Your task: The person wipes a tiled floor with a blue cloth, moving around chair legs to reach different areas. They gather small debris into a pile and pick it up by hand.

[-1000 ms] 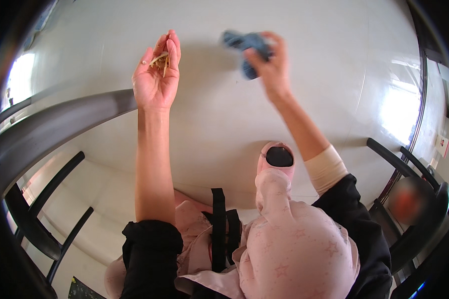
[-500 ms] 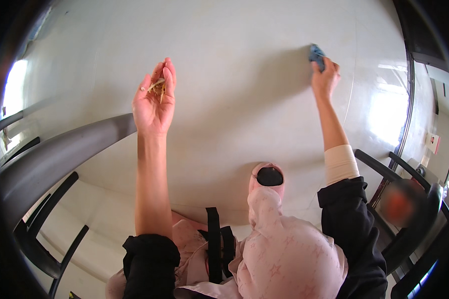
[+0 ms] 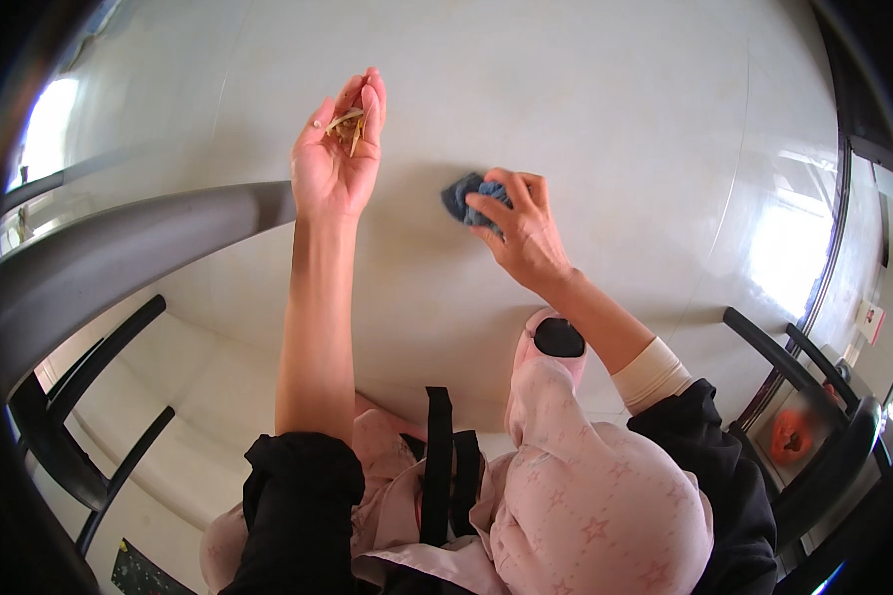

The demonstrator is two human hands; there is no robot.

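Observation:
My left hand (image 3: 337,149) is cupped palm up, its fingers curled around a small heap of pale yellow-brown scraps (image 3: 347,127). It is held above the pale floor (image 3: 566,89); what the scraps are made of I cannot tell. To its right, my right hand (image 3: 518,226) bunches a grey-blue cloth (image 3: 471,196) under its fingers. The cloth appears pressed against the floor, and its edge sticks out on the left of the fingers.
A thick grey curved furniture bar (image 3: 119,238) reaches in from the left as far as my left wrist. Black chair legs (image 3: 109,367) stand at the left, more chair legs (image 3: 779,352) at the right. My pink slipper (image 3: 549,342) is close below the right hand. An orange-red thing (image 3: 792,436) lies far right.
My right hand has swept the cloth from the far right toward me and to the left, nearer my left hand. The left hand, still cupping the scraps, sits slightly farther up and right in view.

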